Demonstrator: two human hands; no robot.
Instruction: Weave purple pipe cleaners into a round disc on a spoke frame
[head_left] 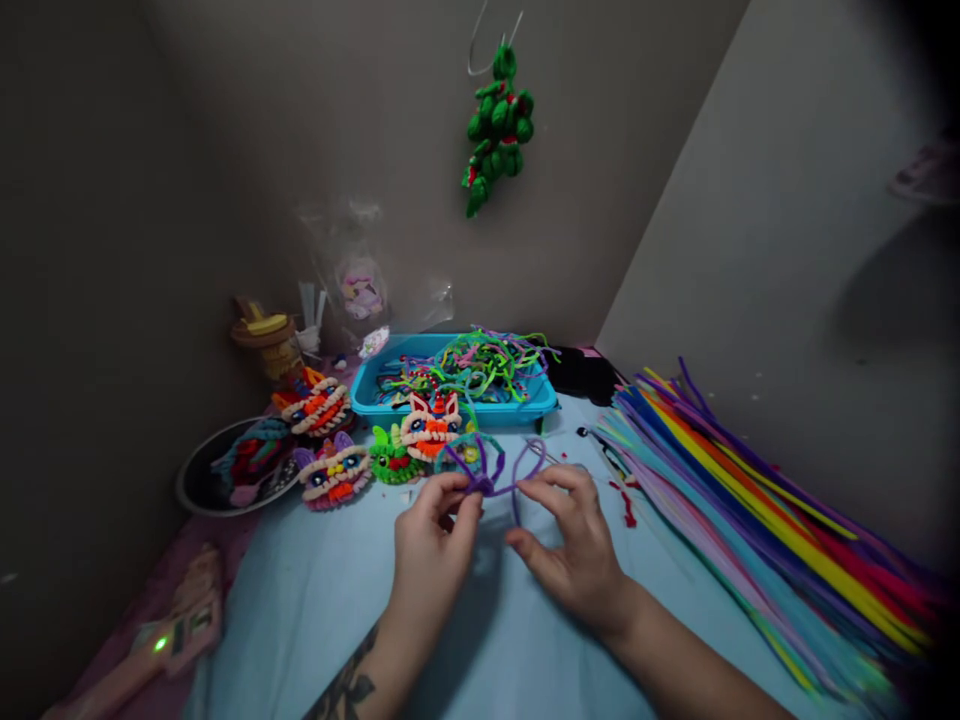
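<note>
Where grey walls (600, 150) meet, blue cloth (322, 600), purple stem (484, 487) above

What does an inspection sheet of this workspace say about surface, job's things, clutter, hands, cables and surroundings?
Surface: pale blue covering, slightly creased.
Job's things: purple fuzzy looped strand, held above the surface.
Clutter: fuzzy multicoloured animal-face figures; blue rectangular plastic tray of tangled coloured strands; long multicoloured strand bundle at right; pink tool with green light.
Hands: left hand pinches the strand; right hand at its right part, thumb and index apart.
Cables: nothing seen.
Surroundings: grey walls; green bumpy hanging ornament.
</note>
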